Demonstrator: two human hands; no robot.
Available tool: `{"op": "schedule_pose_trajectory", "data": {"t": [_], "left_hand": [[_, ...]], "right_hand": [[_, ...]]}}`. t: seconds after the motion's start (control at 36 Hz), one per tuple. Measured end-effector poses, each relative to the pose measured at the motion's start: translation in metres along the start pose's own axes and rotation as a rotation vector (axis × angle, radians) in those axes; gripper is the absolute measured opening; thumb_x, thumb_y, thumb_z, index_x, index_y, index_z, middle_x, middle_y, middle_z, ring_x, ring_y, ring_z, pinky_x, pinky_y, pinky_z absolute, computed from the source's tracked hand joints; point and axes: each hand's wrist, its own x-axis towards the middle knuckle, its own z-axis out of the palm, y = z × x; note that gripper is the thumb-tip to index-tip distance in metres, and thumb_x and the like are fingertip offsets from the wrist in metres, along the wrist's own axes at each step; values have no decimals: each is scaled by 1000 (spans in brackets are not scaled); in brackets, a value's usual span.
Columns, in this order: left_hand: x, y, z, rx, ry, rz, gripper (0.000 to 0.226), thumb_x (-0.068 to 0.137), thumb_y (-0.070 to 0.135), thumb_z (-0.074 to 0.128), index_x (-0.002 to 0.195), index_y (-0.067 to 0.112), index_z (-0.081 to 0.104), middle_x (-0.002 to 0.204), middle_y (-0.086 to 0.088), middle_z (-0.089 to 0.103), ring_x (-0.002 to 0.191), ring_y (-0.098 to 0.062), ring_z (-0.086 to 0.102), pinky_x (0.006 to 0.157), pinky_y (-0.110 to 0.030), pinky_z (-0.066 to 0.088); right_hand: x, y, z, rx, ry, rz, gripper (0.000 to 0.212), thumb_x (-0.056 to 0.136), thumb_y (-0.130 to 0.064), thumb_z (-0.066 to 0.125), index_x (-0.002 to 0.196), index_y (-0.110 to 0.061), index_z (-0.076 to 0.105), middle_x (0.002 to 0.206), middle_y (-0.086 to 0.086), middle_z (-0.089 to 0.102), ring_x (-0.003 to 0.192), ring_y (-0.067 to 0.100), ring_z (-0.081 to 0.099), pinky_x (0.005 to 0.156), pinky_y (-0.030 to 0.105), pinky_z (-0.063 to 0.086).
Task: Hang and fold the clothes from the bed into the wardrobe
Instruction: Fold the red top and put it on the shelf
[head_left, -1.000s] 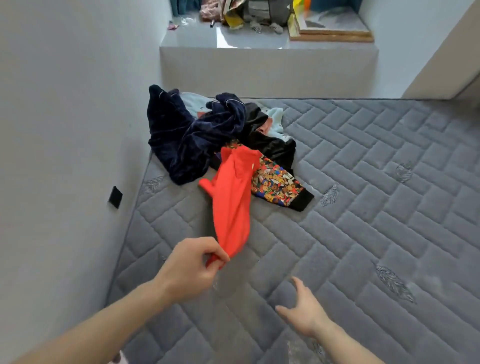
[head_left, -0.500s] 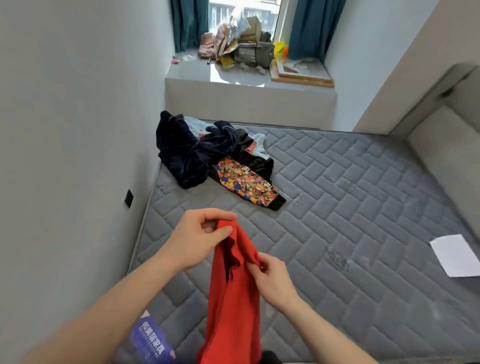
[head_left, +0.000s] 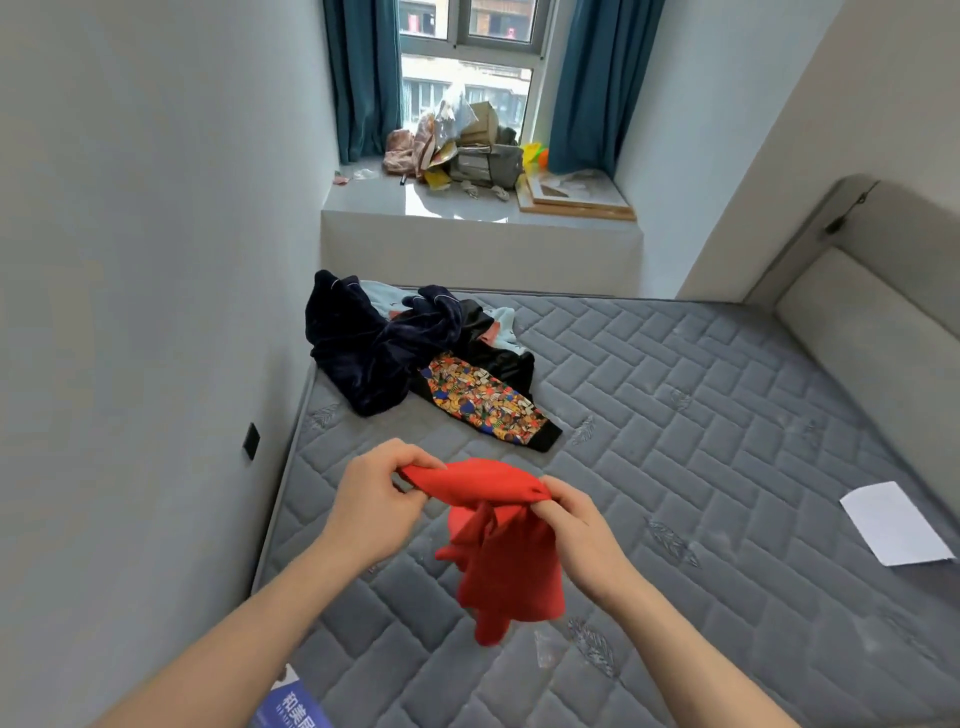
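The fingers (head_left: 410, 457) of the left hand (head_left: 371, 501) are curled and, with the thumb, are pinched on one end of the upper edge of a red garment (head_left: 501, 551). The same edge is pinched at its other end by the fingertips of the right hand (head_left: 576, 525). The edge is held stretched between the two hands, above the grey quilted mattress (head_left: 701, 415); the rest of the cloth is left hanging in bunched folds below, and whether its lowest part touches the mattress cannot be told.

A pile of clothes (head_left: 415, 348) is seen farther up the mattress, near the left wall: a dark navy velvety garment (head_left: 363, 353), a piece with a bright multicoloured print and black cuff (head_left: 485, 402), and pale blue and black cloth beneath. A white sheet of paper (head_left: 893, 522) is laid on the mattress at the right; no writing can be read on it. At the near edge a blue label (head_left: 293, 704) with white Chinese characters is partly cut off and is not fully legible. A cluttered window ledge (head_left: 467, 208) is flanked by teal curtains (head_left: 597, 83).
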Motion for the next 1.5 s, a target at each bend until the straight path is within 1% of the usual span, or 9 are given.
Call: {"op": "schedule_pose_trajectory", "data": {"t": [0.14, 0.25, 0.42, 0.64, 0.86, 0.97, 1.08, 1.31, 1.5], "left_hand": [[15, 26, -11, -137, 1, 91, 28, 79, -1, 72, 70, 25, 63, 83, 8, 58, 78, -8, 58, 68, -14, 40], [23, 48, -5, -252, -46, 23, 20, 85, 23, 62, 67, 19, 55, 65, 1, 53, 63, -10, 49, 63, -33, 41], [39, 66, 0, -229, -97, 51, 33, 96, 25, 62, 65, 16, 54, 58, 7, 51, 58, -8, 48, 64, -40, 43], [46, 75, 1, -222, -167, 128, 42, 99, 31, 59, 67, 6, 49, 57, 9, 46, 56, -7, 42, 61, -38, 40], [46, 60, -15, -198, -116, 100, 40, 98, 34, 61, 67, 11, 52, 57, 12, 45, 56, -5, 42, 62, -35, 41], [42, 57, -20, -207, -103, 123, 40, 99, 33, 60, 62, 20, 48, 55, 13, 44, 54, -5, 42, 59, -32, 39], [35, 58, -22, -211, -145, 157, 39, 100, 35, 59, 66, 18, 49, 58, 13, 46, 56, -4, 43, 57, -27, 40], [30, 62, -28, -180, -145, 200, 40, 100, 40, 58, 72, 11, 54, 65, -5, 51, 62, -6, 45, 64, -36, 43], [27, 63, -36, -212, -181, 200, 33, 102, 33, 59, 75, 14, 61, 69, 0, 57, 65, -3, 51, 65, -25, 43]], "right_hand": [[1, 3, -2, -86, 13, 68, 14, 92, -19, 60, 82, -11, 63, 76, -11, 60, 70, 4, 52, 71, 29, 40], [-4, 3, 9, -173, 124, 89, 29, 84, -16, 75, 104, -32, 63, 113, -13, 57, 99, -10, 54, 74, 9, 44], [-10, -15, 32, -101, -28, 86, 43, 74, -28, 88, 108, -28, 62, 112, -13, 66, 103, 7, 62, 89, 29, 53], [-6, -27, 66, -1, -31, 105, 21, 87, -48, 73, 103, -35, 68, 101, -21, 73, 93, -2, 68, 71, 11, 50], [-9, -22, 65, -57, 53, 69, 22, 88, -11, 58, 85, -26, 74, 80, -11, 74, 69, 0, 64, 62, 15, 49], [-18, -24, 67, -70, 25, 33, 24, 76, -31, 69, 100, -39, 67, 107, -20, 69, 102, 0, 63, 85, 29, 54], [-19, -31, 71, -78, 35, -31, 37, 70, -58, 77, 103, -49, 64, 107, -21, 67, 100, 0, 62, 85, 28, 52], [-9, -14, 53, -255, 27, -7, 21, 79, -14, 58, 85, -29, 71, 81, -15, 72, 72, 6, 65, 71, 29, 55], [-4, 25, 27, -395, -3, 99, 22, 84, -8, 52, 86, -25, 66, 80, -7, 71, 75, 7, 63, 69, 30, 47]]}}
